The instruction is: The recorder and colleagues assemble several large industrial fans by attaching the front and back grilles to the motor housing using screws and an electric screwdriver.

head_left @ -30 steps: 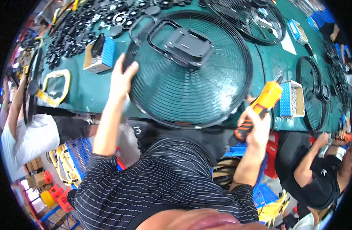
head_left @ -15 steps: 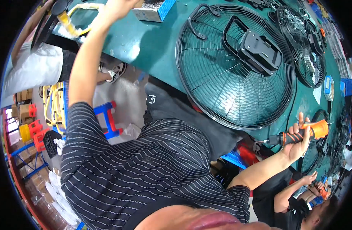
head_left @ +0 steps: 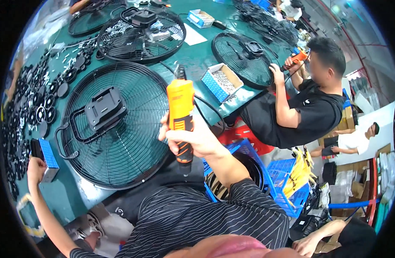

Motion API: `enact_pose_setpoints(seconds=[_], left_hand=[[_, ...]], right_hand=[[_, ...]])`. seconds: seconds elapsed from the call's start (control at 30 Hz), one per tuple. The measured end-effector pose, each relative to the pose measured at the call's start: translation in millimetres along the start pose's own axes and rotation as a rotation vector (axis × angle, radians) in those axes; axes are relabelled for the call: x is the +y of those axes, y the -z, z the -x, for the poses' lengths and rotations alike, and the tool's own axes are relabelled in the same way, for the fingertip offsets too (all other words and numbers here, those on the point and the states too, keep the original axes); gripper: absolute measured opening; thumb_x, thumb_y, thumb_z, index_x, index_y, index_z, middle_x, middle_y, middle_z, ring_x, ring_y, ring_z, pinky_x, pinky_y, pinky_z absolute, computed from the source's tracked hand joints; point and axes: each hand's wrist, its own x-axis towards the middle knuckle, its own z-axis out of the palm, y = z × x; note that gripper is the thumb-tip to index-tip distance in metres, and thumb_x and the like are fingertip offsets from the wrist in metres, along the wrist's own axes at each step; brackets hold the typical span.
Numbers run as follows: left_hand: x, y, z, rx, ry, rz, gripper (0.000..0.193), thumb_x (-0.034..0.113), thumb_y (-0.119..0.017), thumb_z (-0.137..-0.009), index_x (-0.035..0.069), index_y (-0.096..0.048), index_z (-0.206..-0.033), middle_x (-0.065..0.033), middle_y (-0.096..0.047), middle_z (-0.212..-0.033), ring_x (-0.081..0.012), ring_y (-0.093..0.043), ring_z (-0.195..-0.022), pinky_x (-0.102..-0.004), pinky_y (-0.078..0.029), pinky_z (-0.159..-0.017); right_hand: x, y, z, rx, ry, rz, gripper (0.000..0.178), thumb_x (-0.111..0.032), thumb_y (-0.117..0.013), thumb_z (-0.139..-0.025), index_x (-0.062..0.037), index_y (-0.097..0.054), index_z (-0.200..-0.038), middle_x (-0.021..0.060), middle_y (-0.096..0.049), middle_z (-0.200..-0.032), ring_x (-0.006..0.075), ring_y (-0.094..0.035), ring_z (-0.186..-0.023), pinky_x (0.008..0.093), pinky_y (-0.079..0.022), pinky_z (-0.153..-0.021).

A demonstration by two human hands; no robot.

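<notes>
My right hand [head_left: 198, 138] is closed around an orange and black electric screwdriver [head_left: 180, 101], held up over the near right rim of a large round black wire fan grille [head_left: 131, 148]. The tool's bit points down toward my body. On the grille, which lies flat on the green table, sit a black housing [head_left: 105, 107] and a looped handle. My left hand [head_left: 36, 169] is at a small blue and white carton [head_left: 49, 160] on the far left. Its fingers bend over the carton's edge, and I cannot see whether they hold anything.
Black round parts [head_left: 45, 114] and scattered screws cover the table's left. Another fan grille [head_left: 141, 36] lies farther back. To the right, a screw box [head_left: 223, 81] stands near a co-worker [head_left: 309, 99] working on a smaller fan [head_left: 244, 60]. Blue crates [head_left: 287, 180] stand below the table edge.
My view has swung to the right. The screwdriver in my right hand has turned from lying sideways to standing nearly upright, now over the grille's rim. My left hand is still by the carton.
</notes>
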Motion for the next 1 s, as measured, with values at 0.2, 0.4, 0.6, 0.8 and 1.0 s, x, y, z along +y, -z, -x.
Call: enact_pose_setpoints(seconds=[0.2, 0.4, 0.6, 0.8, 1.0], left_hand=[[34, 14, 6, 0.036, -0.026, -0.038, 0.013, 0.004, -0.071, -0.069, 0.002, -0.058, -0.072, -0.0152, -0.059, -0.07, -0.0289, -0.061, -0.068, -0.0373, -0.048, -0.064], [28, 28, 5, 0.017, -0.02, 0.092, 0.01, 0.006, -0.062, -0.079, -0.004, -0.064, -0.078, -0.0176, -0.065, -0.075, -0.0271, -0.065, -0.07, -0.0373, -0.049, -0.065], [124, 50, 70, 0.24, 0.046, 0.778, 0.02, 0.011, -0.057, -0.094, -0.002, -0.065, -0.107, -0.0049, -0.065, -0.09, -0.0112, -0.059, -0.076, -0.0245, -0.044, -0.066], [305, 4, 183, -0.048, -0.1, 1.33, 0.014, 0.002, -0.059, -0.09, -0.001, -0.066, -0.102, -0.0123, -0.063, -0.091, -0.0099, -0.053, -0.058, -0.0208, -0.041, -0.051], [348, -22, 212, -0.004, -0.088, 1.834, 0.02, -0.001, -0.061, -0.089, -0.003, -0.066, -0.108, -0.0185, -0.062, -0.092, -0.0127, -0.055, -0.055, -0.0229, -0.047, -0.051]], right_hand=[[11, -1, -2, -0.03, -0.011, -0.029, 0.036, -0.006, -0.072, -0.084, 0.0006, -0.052, -0.114, 0.0147, -0.066, -0.086, 0.0138, -0.06, -0.055, 0.0274, -0.051, -0.05], [8, -11, -6, -0.092, -0.021, 0.003, 0.034, -0.01, -0.071, -0.086, 0.0002, -0.053, -0.113, 0.0079, -0.064, -0.082, 0.0122, -0.06, -0.057, 0.0266, -0.05, -0.05], [3, -44, -12, -0.089, 0.083, -0.101, 0.035, -0.005, -0.067, -0.085, -0.0016, -0.051, -0.115, 0.0068, -0.06, -0.081, 0.013, -0.06, -0.059, 0.028, -0.049, -0.053], [16, -91, -22, -0.128, 0.437, -0.409, 0.044, -0.009, -0.061, -0.088, -0.0113, -0.044, -0.129, 0.0093, -0.052, -0.082, 0.0189, -0.057, -0.06, 0.0351, -0.049, -0.058], [30, -120, -20, -0.175, 0.446, -0.425, 0.043, -0.004, -0.057, -0.089, -0.0105, -0.04, -0.128, 0.009, -0.051, -0.082, 0.0173, -0.057, -0.061, 0.0325, -0.05, -0.058]])
